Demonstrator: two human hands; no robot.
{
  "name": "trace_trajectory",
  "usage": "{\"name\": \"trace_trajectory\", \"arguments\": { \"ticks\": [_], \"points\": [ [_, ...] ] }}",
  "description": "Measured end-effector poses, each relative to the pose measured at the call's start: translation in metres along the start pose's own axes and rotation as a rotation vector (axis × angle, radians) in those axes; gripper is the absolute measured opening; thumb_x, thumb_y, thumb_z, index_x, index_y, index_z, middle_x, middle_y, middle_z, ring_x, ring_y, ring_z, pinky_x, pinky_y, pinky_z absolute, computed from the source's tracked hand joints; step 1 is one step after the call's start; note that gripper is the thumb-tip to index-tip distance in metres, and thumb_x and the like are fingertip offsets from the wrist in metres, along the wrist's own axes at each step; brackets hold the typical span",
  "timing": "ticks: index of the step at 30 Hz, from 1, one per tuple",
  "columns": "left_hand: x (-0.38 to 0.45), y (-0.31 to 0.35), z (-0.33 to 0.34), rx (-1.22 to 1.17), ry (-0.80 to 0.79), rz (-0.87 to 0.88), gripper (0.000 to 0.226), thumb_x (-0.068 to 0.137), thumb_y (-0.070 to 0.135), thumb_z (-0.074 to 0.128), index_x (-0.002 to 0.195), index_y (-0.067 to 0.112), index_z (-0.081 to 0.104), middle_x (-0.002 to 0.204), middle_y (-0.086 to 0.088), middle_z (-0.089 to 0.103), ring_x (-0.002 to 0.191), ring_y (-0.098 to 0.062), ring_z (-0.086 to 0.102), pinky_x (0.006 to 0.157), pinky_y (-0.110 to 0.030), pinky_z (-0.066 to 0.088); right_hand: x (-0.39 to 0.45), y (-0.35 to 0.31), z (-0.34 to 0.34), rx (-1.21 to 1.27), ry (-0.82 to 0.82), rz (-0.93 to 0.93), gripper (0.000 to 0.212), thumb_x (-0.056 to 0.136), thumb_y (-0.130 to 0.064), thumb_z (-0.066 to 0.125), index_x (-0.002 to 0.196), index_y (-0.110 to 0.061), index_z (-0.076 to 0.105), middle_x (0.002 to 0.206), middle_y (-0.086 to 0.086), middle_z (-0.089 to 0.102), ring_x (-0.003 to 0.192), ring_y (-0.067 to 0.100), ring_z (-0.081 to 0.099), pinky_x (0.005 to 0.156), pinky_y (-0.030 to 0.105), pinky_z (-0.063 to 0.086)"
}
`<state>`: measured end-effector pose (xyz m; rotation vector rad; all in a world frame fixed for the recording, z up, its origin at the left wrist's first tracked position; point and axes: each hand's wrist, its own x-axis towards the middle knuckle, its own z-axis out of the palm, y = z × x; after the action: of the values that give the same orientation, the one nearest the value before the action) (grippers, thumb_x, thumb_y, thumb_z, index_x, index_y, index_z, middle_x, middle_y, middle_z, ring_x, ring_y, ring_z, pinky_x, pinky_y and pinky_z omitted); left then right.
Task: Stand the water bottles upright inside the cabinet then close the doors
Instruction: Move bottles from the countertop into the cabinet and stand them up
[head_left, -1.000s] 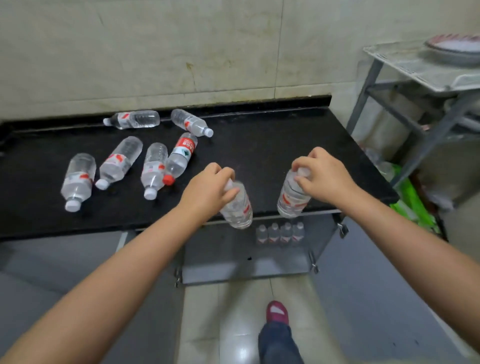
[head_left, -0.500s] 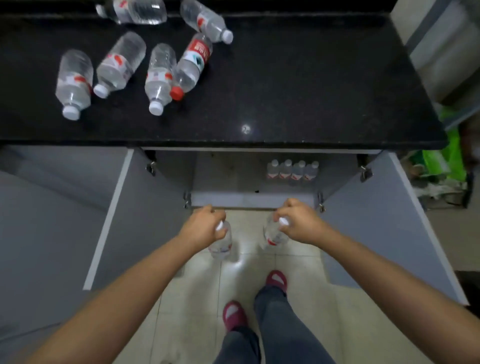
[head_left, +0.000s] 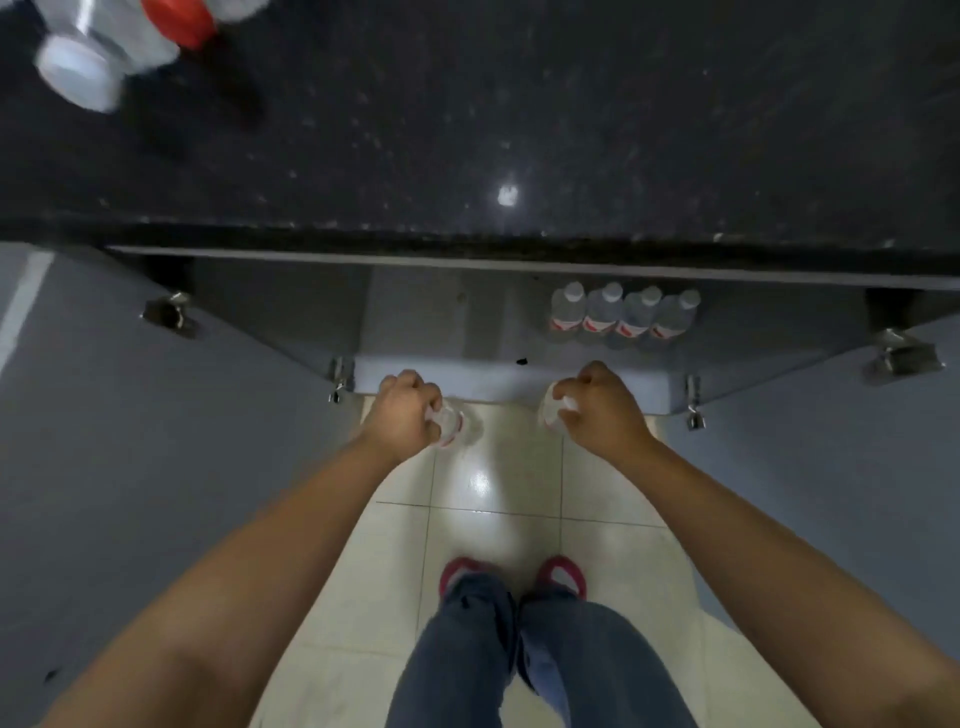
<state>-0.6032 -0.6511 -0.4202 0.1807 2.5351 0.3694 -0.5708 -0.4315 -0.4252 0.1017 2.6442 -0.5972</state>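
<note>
- Below the counter (head_left: 519, 130) edge, both hands sit low at the open cabinet (head_left: 415, 322) front.
- Left hand (head_left: 402, 410): fingers curled round a water bottle (head_left: 452, 423) top, bottle hanging under it (mostly hidden).
- Right hand (head_left: 597, 408): gripping a second bottle (head_left: 553, 408) by the cap end.
- Beyond the right hand: four upright bottles (head_left: 623, 314) in a row inside.
- Far up-left of the left hand: lying bottles (head_left: 104, 47) on the counter, blurred.
- Doors (head_left: 130, 467) open on both sides.

countertop (head_left: 571, 130) black speckled | cabinet doors (head_left: 130, 467) grey | shoes (head_left: 563, 574) red | trousers (head_left: 519, 665) blue
</note>
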Motion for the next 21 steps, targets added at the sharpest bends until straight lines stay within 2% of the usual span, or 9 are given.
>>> {"name": "trace_trajectory", "arguments": {
  "ticks": [4, 8, 11, 14, 16, 18, 21],
  "points": [
    [0.072, -0.023, 0.05, 0.065, 0.008, 0.085, 0.025, 0.077, 0.004, 0.06, 0.103, 0.002, 0.064, 0.116, -0.018, 0.054, 0.112, -0.035, 0.048, 0.094, -0.028, 0.033, 0.056, 0.035, 0.059, 0.024, 0.095, -0.023, 0.03, 0.087, -0.007, 0.059, 0.116, -0.006, 0.065, 0.12, 0.023, 0.051, 0.114, 0.035, 0.052, 0.096, 0.033, 0.044],
    [0.137, -0.04, 0.084, 0.13, 0.057, 0.175, 0.026, 0.076, 0.012, 0.06, 0.1, 0.002, 0.066, 0.114, -0.019, 0.057, 0.112, -0.035, 0.05, 0.095, -0.029, 0.035, 0.104, 0.07, 0.115, 0.126, 0.254, -0.12, 0.024, 0.075, 0.005, 0.066, 0.098, 0.004, 0.072, 0.095, 0.032, 0.061, 0.088, 0.043, 0.063, 0.078, 0.041, 0.054],
    [0.169, -0.044, 0.097, 0.178, 0.089, 0.233, 0.038, 0.068, 0.023, 0.058, 0.097, 0.001, 0.069, 0.109, -0.022, 0.062, 0.108, -0.033, 0.054, 0.094, -0.028, 0.035, 0.133, 0.08, 0.136, 0.059, 0.278, -0.187, 0.027, 0.079, 0.004, 0.066, 0.106, 0.004, 0.069, 0.103, 0.033, 0.06, 0.097, 0.042, 0.059, 0.084, 0.04, 0.049],
    [0.192, -0.051, 0.105, 0.188, 0.166, 0.261, 0.026, 0.072, 0.005, 0.067, 0.097, 0.001, 0.07, 0.11, -0.021, 0.062, 0.106, -0.036, 0.054, 0.093, -0.03, 0.041, 0.155, 0.086, 0.143, 0.069, 0.332, -0.241, 0.029, 0.079, 0.004, 0.066, 0.108, 0.002, 0.069, 0.108, 0.032, 0.06, 0.102, 0.041, 0.059, 0.09, 0.035, 0.047],
    [0.203, -0.053, 0.105, 0.199, 0.177, 0.258, 0.026, 0.072, 0.005, 0.066, 0.097, 0.001, 0.07, 0.112, -0.02, 0.062, 0.107, -0.036, 0.054, 0.093, -0.03, 0.041, 0.166, 0.084, 0.141, 0.044, 0.335, -0.242, 0.031, 0.082, 0.0, 0.064, 0.113, -0.001, 0.067, 0.111, 0.03, 0.059, 0.105, 0.039, 0.057, 0.093, 0.032, 0.044],
    [0.21, -0.051, 0.108, 0.188, 0.158, 0.254, 0.036, 0.069, 0.02, 0.06, 0.099, 0.001, 0.069, 0.113, -0.021, 0.061, 0.109, -0.036, 0.052, 0.095, -0.028, 0.037, 0.177, 0.082, 0.14, -0.011, 0.318, -0.237, 0.034, 0.084, -0.003, 0.06, 0.118, -0.005, 0.064, 0.114, 0.027, 0.059, 0.108, 0.038, 0.056, 0.092, 0.032, 0.043],
    [0.218, -0.044, 0.12, 0.177, 0.2, 0.323, 0.076, 0.054, 0.045, 0.036, 0.105, -0.001, 0.066, 0.109, -0.027, 0.062, 0.106, -0.041, 0.056, 0.094, -0.029, 0.035, 0.185, 0.075, 0.14, -0.112, 0.31, -0.214, 0.037, 0.086, -0.01, 0.054, 0.122, -0.01, 0.06, 0.115, 0.023, 0.061, 0.11, 0.037, 0.055, 0.089, 0.032, 0.045]
  ]
}}
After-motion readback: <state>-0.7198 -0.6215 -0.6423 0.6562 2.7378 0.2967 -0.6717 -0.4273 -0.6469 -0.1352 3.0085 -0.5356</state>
